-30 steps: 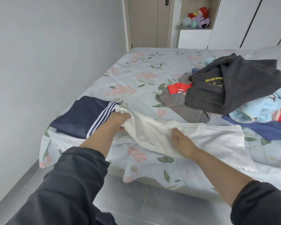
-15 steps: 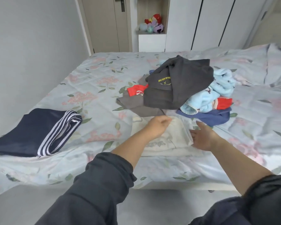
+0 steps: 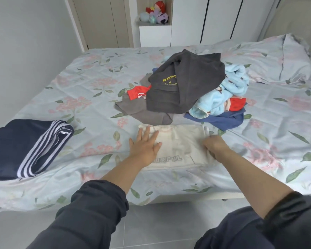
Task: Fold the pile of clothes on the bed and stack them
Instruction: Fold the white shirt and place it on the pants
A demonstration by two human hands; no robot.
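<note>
Sportswear [image 3: 25,148] in navy with white stripes lies folded at the bed's [image 3: 79,83] left side, the left hand [image 3: 145,146] presses straight fingers [image 3: 147,132] on the folded cream sweatshirt [image 3: 183,146] near the front edge, the right hand [image 3: 215,146] grasps its right side with curled fingers, and the clothes pile [image 3: 185,87] sits just behind.

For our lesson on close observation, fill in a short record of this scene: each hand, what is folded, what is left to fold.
left hand: flat, fingers spread, pressing the white garment
right hand: fingers curled, gripping that garment's right edge
folded: navy striped garment, lying apart at the left of the bed
unfolded: pile behind the hands, dark grey top uppermost
</note>
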